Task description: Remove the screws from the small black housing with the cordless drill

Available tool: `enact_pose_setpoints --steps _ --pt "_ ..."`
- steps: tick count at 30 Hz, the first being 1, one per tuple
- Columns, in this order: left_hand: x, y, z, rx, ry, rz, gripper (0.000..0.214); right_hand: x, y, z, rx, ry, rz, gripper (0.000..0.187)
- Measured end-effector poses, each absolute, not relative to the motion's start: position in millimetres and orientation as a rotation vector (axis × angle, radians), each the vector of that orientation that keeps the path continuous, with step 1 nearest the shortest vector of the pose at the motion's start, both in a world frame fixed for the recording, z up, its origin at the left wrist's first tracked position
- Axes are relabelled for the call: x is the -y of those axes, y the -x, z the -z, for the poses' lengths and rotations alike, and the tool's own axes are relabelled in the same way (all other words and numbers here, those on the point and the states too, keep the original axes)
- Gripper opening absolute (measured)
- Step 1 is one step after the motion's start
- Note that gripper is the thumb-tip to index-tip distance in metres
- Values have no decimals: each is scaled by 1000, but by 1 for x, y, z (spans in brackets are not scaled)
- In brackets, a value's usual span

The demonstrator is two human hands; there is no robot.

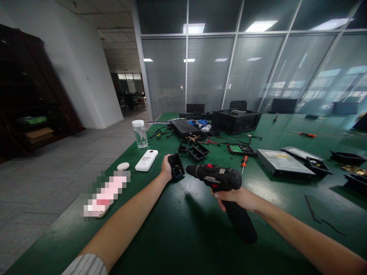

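Black tray [179,177] in the left hand [166,168] holds small, indistinct pieces [178,168].

lidded bottle [141,136] | white oblong device [146,160] | white oval object [123,166] | cabinet [34,84]

Visible are two hands [166,168], one power drill [219,176], two orange-handled screwdrivers [244,161] and one clear bottle [140,135].

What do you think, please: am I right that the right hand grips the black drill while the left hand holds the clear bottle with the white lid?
Not quite: the head view shows the left hand holding a small black box, while the clear bottle stands on the green table. The right hand does grip the black drill.
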State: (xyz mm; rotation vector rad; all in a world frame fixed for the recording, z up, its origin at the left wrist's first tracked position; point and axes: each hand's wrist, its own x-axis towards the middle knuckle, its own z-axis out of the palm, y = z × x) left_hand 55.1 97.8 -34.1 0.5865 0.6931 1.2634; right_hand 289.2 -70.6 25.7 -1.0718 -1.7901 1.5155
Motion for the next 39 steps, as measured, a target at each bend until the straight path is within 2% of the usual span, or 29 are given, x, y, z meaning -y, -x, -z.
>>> enact_pose_setpoints --steps 22,39 --pt "-95 -56 31 -744 -539 -1274 34 71 -289 -26 1791 1050 -1523 24" --pt "-94 -56 29 -738 -482 -1283 33 71 -289 -27 1802 1077 -1513 30"
